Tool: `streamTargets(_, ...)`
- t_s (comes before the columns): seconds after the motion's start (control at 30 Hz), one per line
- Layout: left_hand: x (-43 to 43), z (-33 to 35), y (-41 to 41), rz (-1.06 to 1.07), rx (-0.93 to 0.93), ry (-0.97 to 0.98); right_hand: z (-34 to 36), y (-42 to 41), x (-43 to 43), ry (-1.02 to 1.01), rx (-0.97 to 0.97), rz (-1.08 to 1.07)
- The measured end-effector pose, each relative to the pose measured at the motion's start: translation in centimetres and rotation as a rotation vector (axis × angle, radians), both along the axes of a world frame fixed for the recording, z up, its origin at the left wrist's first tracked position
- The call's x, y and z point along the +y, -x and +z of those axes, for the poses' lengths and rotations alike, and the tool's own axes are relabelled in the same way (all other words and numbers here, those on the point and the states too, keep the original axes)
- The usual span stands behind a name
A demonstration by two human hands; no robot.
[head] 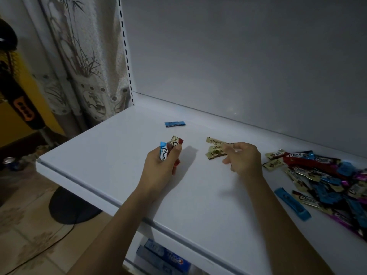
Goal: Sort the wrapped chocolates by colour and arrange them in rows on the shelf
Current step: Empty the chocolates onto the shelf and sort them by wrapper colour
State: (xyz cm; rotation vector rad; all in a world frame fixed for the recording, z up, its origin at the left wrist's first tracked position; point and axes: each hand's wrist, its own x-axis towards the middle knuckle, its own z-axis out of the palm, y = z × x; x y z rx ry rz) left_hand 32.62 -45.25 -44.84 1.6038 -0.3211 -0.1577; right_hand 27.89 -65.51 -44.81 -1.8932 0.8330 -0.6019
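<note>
Item: white shelf, bearing one blue chocolate laid alone toward the back wall, long axis left-to-right, and a small group of gold chocolates in front and to its right, axes likewise left-to-right. Left hand: fingers curled round a mixed bundle of blue, gold and red bars, held upright, in front of the blue chocolate; right hand: thumb and forefinger pinching the right end of the gold chocolates, other fingers loosely curled. Unsorted pile lies right of the right hand, judged the nearer hand for the next pick

Head view, down onto shelf
</note>
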Motion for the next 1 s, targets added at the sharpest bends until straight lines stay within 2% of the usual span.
streamTargets(0.03,0.0,0.1,0.1,-0.007,-0.003,0.019,-0.2,0.1,0.1,0.054,0.028,-0.018)
streamTargets(0.13,0.0,0.0,0.0,0.006,-0.027,0.015,0.0,0.3,0.9,0.481,0.228,-0.051)
streamTargets(0.23,0.0,0.0,0.1,-0.003,-0.071,-0.028,0.0,0.2,2.1,0.712,0.218,0.146)
streamTargets(0.3,0.1,0.0,0.0,-0.019,-0.086,-0.027,-0.8,0.0,2.4,0.785,0.269,0.268)
streamTargets(0.37,0.1,-0.1,0.0,-0.04,-0.099,-0.033,-1.2,-0.2,2.2,0.798,0.305,0.294)
streamTargets(0.43,0.2,-0.1,-0.1,-0.05,-0.098,-0.011,-0.6,-0.3,2.5,0.689,0.156,0.266)
streamTargets(0.5,0.2,0.1,0.0,-0.059,-0.104,0.006,0.9,-0.2,3.8,0.223,-0.112,0.33)
streamTargets(0.53,0.2,0.1,0.0,-0.067,-0.105,0.017,1.5,-0.2,4.5,-0.004,-0.189,0.404)
streamTargets(0.57,0.2,0.1,0.0,-0.073,-0.104,0.029,2.0,-0.2,5.3,-0.116,-0.209,0.482)
streamTargets(0.63,0.3,0.1,0.1,-0.07,-0.111,0.037,2.1,-0.3,5.9,-0.142,-0.188,0.549)
streamTargets(0.73,0.3,0.1,0.0,-0.031,-0.075,0.029,1.3,-0.4,3.7,-0.22,-0.229,0.284)
streamTargets(0.8,0.3,0.2,0.0,-0.001,-0.044,0.032,0.3,-0.4,1.1,-0.046,-0.106,0.107)
streamTargets(0.9,0.1,0.4,0.1,0.005,-0.015,0.022,-1.0,0.4,-0.3,0.406,0.278,-0.035)
streamTargets(0.93,0.0,0.4,0.1,0.012,0.008,0.035,-1.0,0.6,0.0,0.47,0.296,-0.069)
streamTargets(1.0,-0.2,0.7,0.1,0.02,0.082,0.071,0.1,0.6,1.5,0.47,0.128,-0.048)
